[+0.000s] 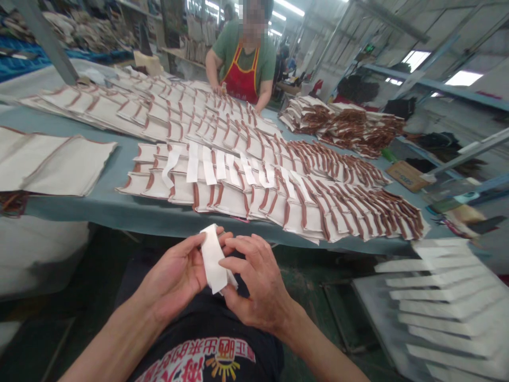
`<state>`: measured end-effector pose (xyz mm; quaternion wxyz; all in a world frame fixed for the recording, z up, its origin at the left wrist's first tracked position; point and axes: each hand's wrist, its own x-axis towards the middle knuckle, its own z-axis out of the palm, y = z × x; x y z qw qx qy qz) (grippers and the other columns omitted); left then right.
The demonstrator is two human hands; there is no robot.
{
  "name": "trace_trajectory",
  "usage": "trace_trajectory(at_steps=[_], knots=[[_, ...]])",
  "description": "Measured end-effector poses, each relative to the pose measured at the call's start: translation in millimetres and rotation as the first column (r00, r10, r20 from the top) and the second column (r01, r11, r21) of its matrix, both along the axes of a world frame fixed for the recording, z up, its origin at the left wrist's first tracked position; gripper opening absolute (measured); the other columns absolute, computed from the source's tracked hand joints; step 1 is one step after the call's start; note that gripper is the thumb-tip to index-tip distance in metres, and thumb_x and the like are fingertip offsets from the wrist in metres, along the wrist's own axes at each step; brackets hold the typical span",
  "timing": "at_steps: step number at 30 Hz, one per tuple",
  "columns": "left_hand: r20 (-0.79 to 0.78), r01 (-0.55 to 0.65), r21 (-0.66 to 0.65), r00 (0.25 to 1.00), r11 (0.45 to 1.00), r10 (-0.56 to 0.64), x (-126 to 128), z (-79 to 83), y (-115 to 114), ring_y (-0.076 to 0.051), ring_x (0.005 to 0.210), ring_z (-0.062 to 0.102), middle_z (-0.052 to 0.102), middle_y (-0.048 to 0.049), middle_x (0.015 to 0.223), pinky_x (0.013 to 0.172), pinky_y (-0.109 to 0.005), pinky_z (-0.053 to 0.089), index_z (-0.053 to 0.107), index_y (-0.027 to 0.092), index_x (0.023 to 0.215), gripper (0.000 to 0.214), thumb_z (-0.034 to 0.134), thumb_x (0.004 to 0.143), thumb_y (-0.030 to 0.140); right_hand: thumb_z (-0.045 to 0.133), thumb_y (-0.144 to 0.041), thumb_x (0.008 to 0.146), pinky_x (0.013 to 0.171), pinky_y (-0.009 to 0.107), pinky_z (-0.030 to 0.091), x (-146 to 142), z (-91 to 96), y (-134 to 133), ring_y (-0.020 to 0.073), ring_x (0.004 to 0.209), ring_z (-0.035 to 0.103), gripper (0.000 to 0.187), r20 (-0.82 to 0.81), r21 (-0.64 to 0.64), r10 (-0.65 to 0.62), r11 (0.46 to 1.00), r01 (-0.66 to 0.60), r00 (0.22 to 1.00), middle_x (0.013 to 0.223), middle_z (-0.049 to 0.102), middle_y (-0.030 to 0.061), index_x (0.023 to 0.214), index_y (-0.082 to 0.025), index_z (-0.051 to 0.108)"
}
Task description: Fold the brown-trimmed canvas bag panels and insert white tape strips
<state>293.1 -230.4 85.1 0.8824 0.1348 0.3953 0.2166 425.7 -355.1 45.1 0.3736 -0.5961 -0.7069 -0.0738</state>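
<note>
While the left hand [170,276] and right hand [258,281] pinch it, the white fabric strip [212,259] leans top-left.

Fabric strip [212,259] between the fingers was plain white. Cut panels [234,199] were cream, each edged with reddish-brown binding, forming repeating stripes across the rows. Table cover [95,204] was grey-blue. Wearer's shirt [207,318] was black, printed with white characters outlined in red and a yellow sun motif. Co-worker's T-shirt [238,40] was green; apron [240,79] red with yellow trim.
</note>
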Motion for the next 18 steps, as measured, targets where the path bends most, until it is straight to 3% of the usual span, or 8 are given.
trace_trajectory(at_steps=[7, 10, 14, 18], knots=[[-0.04, 0.022, 0.01, 0.999, 1.0, -0.021, 4, -6.1, 0, -0.019, 0.069, 0.081, 0.084, -0.0164, 0.089, 0.064, -0.029, 0.07, 0.075, 0.006, 0.11, 0.036, 0.039, 0.112, 0.01, 0.066, -0.015, 0.088, 0.124, 0.05, 0.039, 2, -7.0, 5, 0.0285, 0.135, 0.062, 0.033, 0.079, 0.028, -0.017, 0.999, 0.015, 0.997, 0.138, 0.073, 0.0092, 0.118, -0.028, 0.066], [-0.068, 0.038, 0.028, 0.997, 0.999, -0.036, 6, -9.1, -2, -0.018, 0.066, 0.079, 0.084, -0.0142, 0.087, 0.061, -0.028, 0.067, 0.076, 0.007, 0.109, 0.037, 0.039, 0.11, 0.009, 0.067, -0.015, 0.092, 0.123, 0.051, 0.04, 4, -6.3, 9, 0.0281, 0.133, 0.063, 0.02, 0.059, 0.018, -0.001, 1.0, 0.0, 0.998, 0.134, 0.076, 0.0061, 0.104, -0.03, 0.069], [-0.111, 0.049, 0.132, 0.993, 0.99, -0.034, 7, -20.5, -9, -0.019, 0.068, 0.078, 0.085, -0.0111, 0.087, 0.062, -0.026, 0.064, 0.08, 0.008, 0.111, 0.033, 0.048, 0.108, 0.011, 0.066, -0.016, 0.1, 0.11, 0.047, 0.05, 5, -2.7, 15, 0.025, 0.114, 0.071, 0.013, -0.176, 0.001, 0.03, 1.0, -0.031, 0.984, 0.112, 0.081, 0.0042, 0.094, -0.027, 0.069], [-0.119, 0.054, 0.27, 0.993, 0.961, -0.022, 7, -39.7, -17, -0.019, 0.075, 0.075, 0.084, -0.0073, 0.087, 0.069, -0.022, 0.06, 0.084, 0.009, 0.107, 0.021, 0.065, 0.102, 0.017, 0.063, -0.023, 0.102, 0.086, 0.039, 0.056, 6, -0.1, 21, 0.0222, 0.086, 0.073, 0.014, -0.466, -0.133, -0.056, 0.991, -0.007, 0.883, 0.089, 0.08, 0.0037, 0.089, -0.024, 0.069]])
